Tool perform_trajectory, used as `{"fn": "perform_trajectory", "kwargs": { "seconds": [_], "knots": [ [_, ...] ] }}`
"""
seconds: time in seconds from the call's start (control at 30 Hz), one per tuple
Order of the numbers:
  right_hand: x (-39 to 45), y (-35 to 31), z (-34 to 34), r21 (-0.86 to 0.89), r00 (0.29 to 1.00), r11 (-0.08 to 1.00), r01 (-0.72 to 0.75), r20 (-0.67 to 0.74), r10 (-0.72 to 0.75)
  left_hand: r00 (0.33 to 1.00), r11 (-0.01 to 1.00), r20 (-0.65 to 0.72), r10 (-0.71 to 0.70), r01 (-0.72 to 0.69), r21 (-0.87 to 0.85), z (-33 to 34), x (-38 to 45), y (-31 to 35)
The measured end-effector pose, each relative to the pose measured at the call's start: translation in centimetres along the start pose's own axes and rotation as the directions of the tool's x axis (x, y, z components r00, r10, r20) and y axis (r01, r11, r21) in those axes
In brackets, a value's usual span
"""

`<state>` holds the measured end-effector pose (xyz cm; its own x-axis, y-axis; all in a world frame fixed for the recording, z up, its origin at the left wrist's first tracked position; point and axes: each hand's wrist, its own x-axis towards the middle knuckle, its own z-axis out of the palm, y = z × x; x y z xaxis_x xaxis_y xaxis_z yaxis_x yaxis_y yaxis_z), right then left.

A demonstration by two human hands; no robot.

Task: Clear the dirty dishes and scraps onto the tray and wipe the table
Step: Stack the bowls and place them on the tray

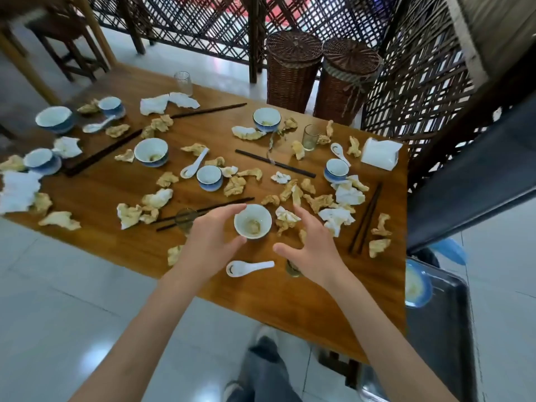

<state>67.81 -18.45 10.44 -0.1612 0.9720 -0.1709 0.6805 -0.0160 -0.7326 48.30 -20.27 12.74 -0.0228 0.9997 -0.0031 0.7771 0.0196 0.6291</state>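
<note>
Dark lattice screens and two tall wicker baskets stand behind a wooden tabletop on a pale tiled floor. Take the near bowl, white inside with brownish leftovers, as the landmark. The left hand curls around that bowl's left side, thumb at the near rim and fingers at the far rim. The right hand hovers just right of the bowl with fingers spread, gripping nothing; whether it touches the scraps beneath it cannot be told. Just nearer than the bowl lies a white spoon. A small glass shows partly under the right hand, and another glass stands just left of the bowl beside a pair of dark chopsticks. Crumpled napkins and beige scraps are strewn all round the bowl, thickest to its right. Beyond the bowl sit several more blue-and-white bowls, spoons, chopstick pairs and glasses, reaching to the far left end of the tabletop. Well to the right of the bowl, off the tabletop's edge, a dark tray carries a blue-rimmed dish. A white napkin pack lies at the far right corner.
</note>
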Motion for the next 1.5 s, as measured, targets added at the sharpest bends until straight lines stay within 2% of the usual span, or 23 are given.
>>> {"fn": "perform_trajectory", "kwargs": {
  "seconds": [0.13, 0.2, 0.27, 0.37, 0.6, 0.77, 1.07, 1.23, 1.5],
  "knots": [
    [3.6, 1.3, 1.1, -0.072, 0.998, 0.996, -0.055, 0.04, 0.058, 0.996, 1.0, 0.092, -0.007, 0.005, 0.024, 1.0, 4.1, -2.6],
    [5.5, 2.0, 1.6, -0.115, 0.992, 0.99, -0.077, 0.092, 0.088, 0.986, 0.998, 0.159, -0.058, 0.056, 0.018, 1.9, 5.9, -4.0],
    [7.0, 2.7, 2.2, -0.149, 0.98, 0.98, -0.129, 0.13, 0.149, 0.963, 0.993, 0.241, -0.118, 0.115, 0.029, 3.0, 7.3, -5.2],
    [8.9, 3.6, 3.3, -0.184, 0.958, 0.967, -0.176, 0.193, 0.211, 0.935, 0.99, 0.326, -0.138, 0.126, 0.06, 4.7, 8.8, -7.0],
    [11.4, 4.4, 6.2, -0.302, 0.922, 0.942, -0.144, 0.304, 0.239, 0.834, 0.977, 0.516, -0.197, 0.121, 0.178, 8.0, 10.7, -8.6],
    [12.1, 4.9, 7.5, -0.274, 0.918, 0.954, -0.12, 0.336, 0.212, 0.842, 0.973, 0.5, -0.203, 0.118, 0.197, 9.1, 11.0, -9.3],
    [13.1, 4.1, 6.6, -0.204, 0.963, 0.974, -0.094, 0.23, 0.141, 0.88, 0.992, 0.463, -0.107, 0.125, -0.008, 7.8, 12.7, -8.9],
    [16.0, -0.5, 5.0, -0.175, 0.971, 0.984, -0.037, 0.225, 0.076, 0.94, 0.991, 0.341, -0.007, 0.053, -0.125, 3.3, 15.2, -9.3],
    [22.0, -9.5, 7.5, -0.191, 0.981, 0.981, -0.015, 0.189, 0.052, 0.932, 0.997, 0.359, 0.043, -0.018, -0.072, -5.6, 21.4, -14.1]
  ]
}}
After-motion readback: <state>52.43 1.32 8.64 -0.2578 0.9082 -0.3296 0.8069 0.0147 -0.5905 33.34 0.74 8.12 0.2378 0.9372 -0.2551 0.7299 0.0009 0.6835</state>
